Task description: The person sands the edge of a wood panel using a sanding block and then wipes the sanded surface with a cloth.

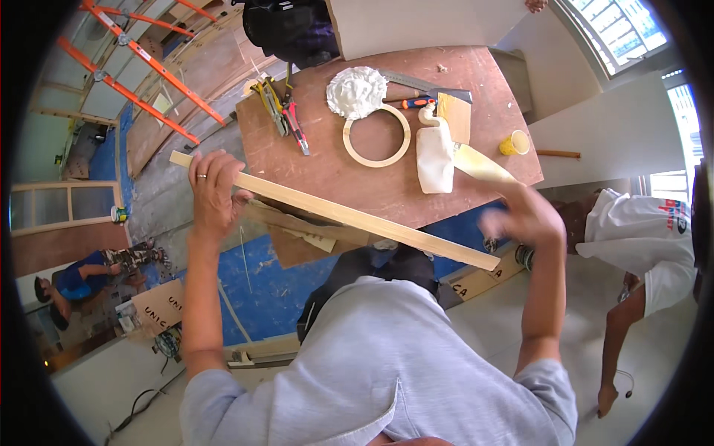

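Note:
My left hand (216, 182) is wrapped round a long, pale wooden strip (357, 217) near its upper left end. The strip slopes across in front of my body, down to the right. My right hand (524, 215) is beside the strip's lower right end, smeared by motion; whether it holds anything does not show. Just beyond it lies a pale yellow flat piece (480, 162), next to a white plastic bottle (435, 160). A round wooden ring (377, 163) lies on the brown tabletop (312, 175), with a crumpled white cloth-like heap (357, 92) behind it.
Pliers (269, 104) and a red utility knife (296, 128) lie at the table's left; a handsaw (424, 88) lies at its back. A yellow cup (515, 143) stands at the right. An orange ladder (141, 56) is at far left. Other people are at left (82, 279) and right (636, 245).

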A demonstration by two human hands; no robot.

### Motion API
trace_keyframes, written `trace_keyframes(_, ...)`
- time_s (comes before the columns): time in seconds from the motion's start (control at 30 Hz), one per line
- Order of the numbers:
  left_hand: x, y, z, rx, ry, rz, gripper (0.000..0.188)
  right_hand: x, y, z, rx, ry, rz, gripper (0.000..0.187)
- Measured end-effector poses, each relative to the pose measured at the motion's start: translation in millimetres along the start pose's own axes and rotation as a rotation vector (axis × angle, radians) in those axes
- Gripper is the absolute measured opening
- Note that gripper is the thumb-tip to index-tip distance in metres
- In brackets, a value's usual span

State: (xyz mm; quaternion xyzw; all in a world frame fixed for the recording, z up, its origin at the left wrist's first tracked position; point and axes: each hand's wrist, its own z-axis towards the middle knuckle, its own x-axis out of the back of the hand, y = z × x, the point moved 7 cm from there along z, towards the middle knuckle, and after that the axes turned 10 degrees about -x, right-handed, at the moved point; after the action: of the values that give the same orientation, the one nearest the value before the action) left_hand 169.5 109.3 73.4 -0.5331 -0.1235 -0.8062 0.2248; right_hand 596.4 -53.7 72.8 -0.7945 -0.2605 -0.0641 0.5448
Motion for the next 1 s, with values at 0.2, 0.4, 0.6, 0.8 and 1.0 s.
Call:
trace_keyframes(0.2,5.1,3.7,37.8,0.092,-0.045,-0.132,0.082,-43.9,98.3,305.4,0.234,0.168,-1.11,0.059)
trace_keyframes(0.4,4.5,3.4,10.7,0.227,-0.063,-0.127,0.092,-68.8,128.6,397.5,0.298,0.206,-1.301,0.039)
trace_keyframes(0.6,10.0,4.8,38.1,0.146,-0.029,-0.139,0.093,-11.7,83.0,378.0,0.297,0.373,-0.947,0.023)
trace_keyframes(0.8,8.7,-0.4,35.3,0.289,0.12,-0.324,0.094,26.2,-151.1,199.2,0.458,0.612,-0.127,0.024)
trace_keyframes(1.0,-6.3,-26.6,20.7,0.218,0.234,-0.528,0.102,-112.3,-249.1,134.8,0.552,0.596,-0.341,0.026)
